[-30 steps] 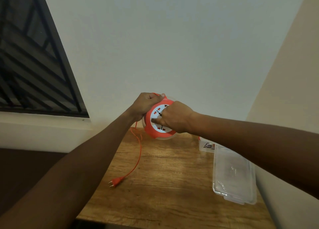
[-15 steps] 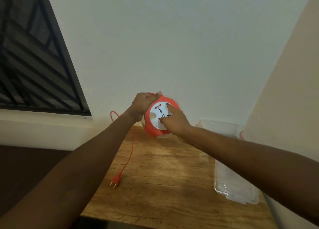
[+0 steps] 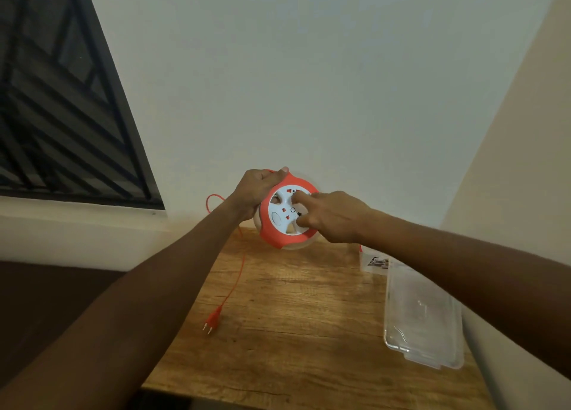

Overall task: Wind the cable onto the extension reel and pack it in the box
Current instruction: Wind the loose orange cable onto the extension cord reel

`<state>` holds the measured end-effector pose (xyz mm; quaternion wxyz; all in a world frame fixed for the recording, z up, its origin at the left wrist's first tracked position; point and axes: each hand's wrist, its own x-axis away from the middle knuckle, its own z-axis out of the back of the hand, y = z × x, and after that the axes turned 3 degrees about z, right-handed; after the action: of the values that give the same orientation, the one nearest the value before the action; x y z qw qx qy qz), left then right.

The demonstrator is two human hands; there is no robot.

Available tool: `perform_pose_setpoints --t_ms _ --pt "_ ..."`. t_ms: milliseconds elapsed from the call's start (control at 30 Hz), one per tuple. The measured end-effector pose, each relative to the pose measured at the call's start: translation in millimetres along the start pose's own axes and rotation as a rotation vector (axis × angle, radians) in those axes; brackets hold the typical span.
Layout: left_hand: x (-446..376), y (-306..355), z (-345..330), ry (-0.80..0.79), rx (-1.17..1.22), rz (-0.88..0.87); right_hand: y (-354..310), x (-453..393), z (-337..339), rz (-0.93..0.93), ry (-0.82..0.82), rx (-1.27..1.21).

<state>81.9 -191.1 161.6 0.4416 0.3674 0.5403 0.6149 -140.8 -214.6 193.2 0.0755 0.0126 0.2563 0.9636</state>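
Observation:
An orange extension reel (image 3: 279, 236) with a white socket face is held in the air above the far end of the wooden table (image 3: 296, 332). My left hand (image 3: 258, 190) grips its upper left rim, thumb on top. My right hand (image 3: 329, 216) has curled fingers pressed onto the white face. An orange cable (image 3: 234, 283) loops behind my left forearm and runs down to the table, ending in an orange two-pin plug (image 3: 212, 319). A clear plastic box (image 3: 372, 259) stands at the far right, mostly hidden by my right arm.
A clear plastic lid (image 3: 423, 313) lies flat along the table's right edge, against the right wall. A white wall stands directly behind the table. A dark barred window (image 3: 58, 116) is at the left.
The reel's white face has turned under my right fingers. The loose cable has grown shorter and the plug has slid a little along the table. The left hand keeps its grip.

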Motion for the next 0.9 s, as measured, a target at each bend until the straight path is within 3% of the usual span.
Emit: perform_pose_setpoints --t_ms 167,333,467,667,900 --pt "1.8 3.8 -8.8 -0.042 -0.110 -0.019 1.8 -5.1 12.3 0.176 -0.107 0.162" --pt "6.6 7.3 -12.5 -0.094 -0.155 -0.021 0.8 -10.5 25.6 0.230 -0.250 0.238" --pt "8.0 6.2 -13.6 -0.106 -0.162 -0.039 1.1 -18.9 31.9 0.282 -0.275 0.311" --pt "6.7 7.7 -7.0 -0.076 -0.030 -0.006 -7.9 -24.7 19.7 0.152 -0.264 0.343" --pt "9.6 12.8 -6.1 -0.103 -0.106 -0.025 -9.1 -25.9 16.7 0.238 -0.084 0.396"
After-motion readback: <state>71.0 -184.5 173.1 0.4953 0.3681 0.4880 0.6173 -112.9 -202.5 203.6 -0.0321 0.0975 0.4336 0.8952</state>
